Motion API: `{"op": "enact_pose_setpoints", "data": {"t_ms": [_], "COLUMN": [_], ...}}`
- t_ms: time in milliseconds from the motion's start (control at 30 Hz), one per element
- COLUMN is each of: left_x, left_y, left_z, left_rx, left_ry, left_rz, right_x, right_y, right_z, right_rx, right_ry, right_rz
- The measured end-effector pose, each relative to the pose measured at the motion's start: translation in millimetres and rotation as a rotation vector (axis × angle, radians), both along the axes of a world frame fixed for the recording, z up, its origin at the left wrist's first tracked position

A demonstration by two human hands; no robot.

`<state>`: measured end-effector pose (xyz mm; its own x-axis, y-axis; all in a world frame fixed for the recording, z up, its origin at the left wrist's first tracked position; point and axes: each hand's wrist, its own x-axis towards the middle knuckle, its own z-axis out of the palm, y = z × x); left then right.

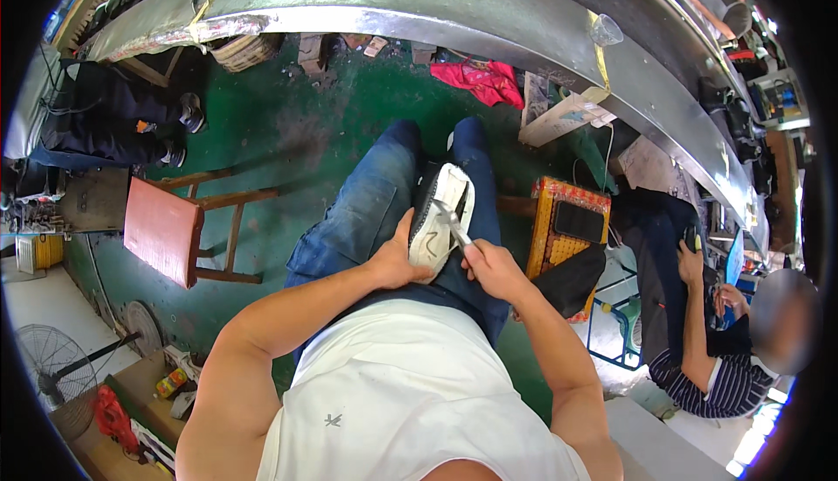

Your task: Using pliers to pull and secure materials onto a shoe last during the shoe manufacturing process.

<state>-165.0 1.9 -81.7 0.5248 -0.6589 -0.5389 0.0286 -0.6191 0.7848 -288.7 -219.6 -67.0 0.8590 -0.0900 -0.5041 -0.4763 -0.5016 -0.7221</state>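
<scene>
1 shoe (431, 238), agst L fingers (405, 225), R fingers (474, 254) w/ tool (456, 229)

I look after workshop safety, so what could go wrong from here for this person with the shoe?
The metal tool in the right hand could slip and catch the left hand, which grips the same shoe. The shoe seems to rest on the jeans, so it might shift under force. The dark phone-like slab on the orange stool nearby might get knocked off.
</scene>
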Motion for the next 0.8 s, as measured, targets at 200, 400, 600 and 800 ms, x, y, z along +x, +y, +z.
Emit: {"op": "enact_pose_setpoints", "data": {"t_ms": [200, 400, 600, 800], "left_x": [55, 105, 116, 59], "left_y": [-5, -47, -123, -68], "left_z": [52, 130, 84, -81], "left_rx": [0.046, -0.469, -0.234, -0.217], "left_ry": [-0.307, -0.273, -0.089, 0.227], "left_rz": [-0.177, 0.13, 0.054, 0.075], "right_x": [-58, -83, -90, -73], "right_y": [-12, 9, 7, -14], "right_z": [-17, -20, -22, 43], "right_rx": [0.343, 0.457, 0.311, 0.068], "right_ry": [-0.132, -0.104, -0.139, 0.023], "right_rz": [-0.438, -0.647, -0.626, -0.218]}}
